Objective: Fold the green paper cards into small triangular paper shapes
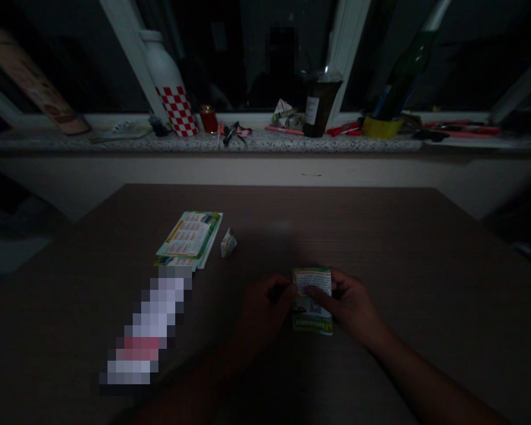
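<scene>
A printed paper leaflet (pixel 312 321), green and white with small text and a square code, is held upright between my two hands above the table. My left hand (pixel 268 304) pinches its left edge between thumb and fingers. My right hand (pixel 354 304) grips the right side, its thumb lying across the printed face and the fingers behind. To the left lies a stack of printed cards (pixel 190 236) with calendar-like grids. Just right of that stack stands a small folded paper piece (pixel 228 242).
A blurred-out bright shape (pixel 146 330) lies on the table (pixel 402 248) at the left. Along the granite windowsill (pixel 256 140) stand a red-checked white bottle (pixel 177 100), a dark cup (pixel 318 106), a green bottle (pixel 402 77) and a pink cylinder (pixel 35 82), among pens and small items.
</scene>
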Demonstrator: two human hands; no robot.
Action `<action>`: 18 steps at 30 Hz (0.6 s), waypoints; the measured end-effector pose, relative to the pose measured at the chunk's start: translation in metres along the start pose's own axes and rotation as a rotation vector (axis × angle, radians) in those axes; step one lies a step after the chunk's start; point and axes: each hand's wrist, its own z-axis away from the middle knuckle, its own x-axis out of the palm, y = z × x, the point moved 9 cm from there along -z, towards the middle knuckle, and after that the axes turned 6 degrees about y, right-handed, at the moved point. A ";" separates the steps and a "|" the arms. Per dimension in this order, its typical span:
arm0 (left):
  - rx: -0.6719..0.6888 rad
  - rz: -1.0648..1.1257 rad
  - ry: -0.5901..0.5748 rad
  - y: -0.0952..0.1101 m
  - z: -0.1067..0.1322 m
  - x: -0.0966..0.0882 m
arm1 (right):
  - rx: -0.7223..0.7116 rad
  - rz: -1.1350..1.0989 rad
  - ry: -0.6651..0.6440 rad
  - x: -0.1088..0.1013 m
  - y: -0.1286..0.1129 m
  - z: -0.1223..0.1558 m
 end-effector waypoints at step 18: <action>-0.007 0.002 -0.002 0.002 0.000 0.000 | 0.032 -0.012 -0.005 0.001 0.003 0.000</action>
